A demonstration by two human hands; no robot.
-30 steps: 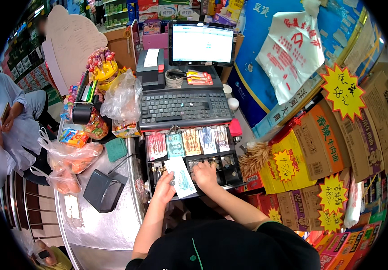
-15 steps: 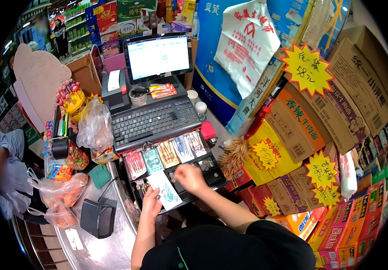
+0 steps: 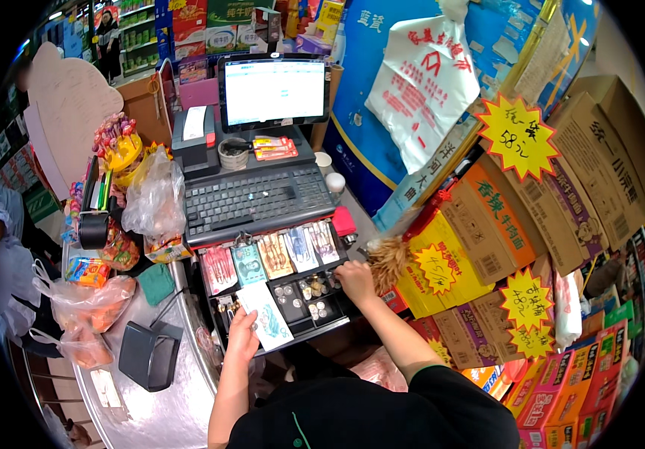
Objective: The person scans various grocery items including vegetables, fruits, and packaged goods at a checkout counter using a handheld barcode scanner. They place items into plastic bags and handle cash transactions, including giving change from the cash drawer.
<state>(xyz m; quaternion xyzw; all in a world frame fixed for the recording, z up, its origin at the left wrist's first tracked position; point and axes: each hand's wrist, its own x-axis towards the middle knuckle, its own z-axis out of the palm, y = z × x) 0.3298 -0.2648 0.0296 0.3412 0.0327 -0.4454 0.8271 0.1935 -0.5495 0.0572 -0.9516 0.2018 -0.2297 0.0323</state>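
A cash drawer (image 3: 221,337) stands pulled out below the keyboard. Pinched in my left hand (image 3: 242,334) is a pale green banknote (image 3: 268,320), held over the drawer's front left part. My right hand (image 3: 357,283) is at the drawer's right end, fingers curled and pressed together beside the coin compartments; anything in them is hidden. Several coins (image 3: 318,308) lie in the small front compartments. Behind them, upright slots hold red banknotes (image 3: 219,269), green banknotes (image 3: 250,264), brown banknotes (image 3: 274,256) and other bundles.
Beyond the drawer are a black keyboard (image 3: 255,199), a lit monitor (image 3: 274,91) and a receipt printer (image 3: 194,142). On the left counter (image 3: 158,411) lie a black device (image 3: 150,355) and bagged goods (image 3: 94,310). Stacked cartons (image 3: 498,209) crowd the right. A person (image 3: 12,254) stands at far left.
My right hand has moved right, from above the middle coin compartments to the drawer's right end, uncovering coins. My left hand still holds the banknote. The view has shifted slightly.
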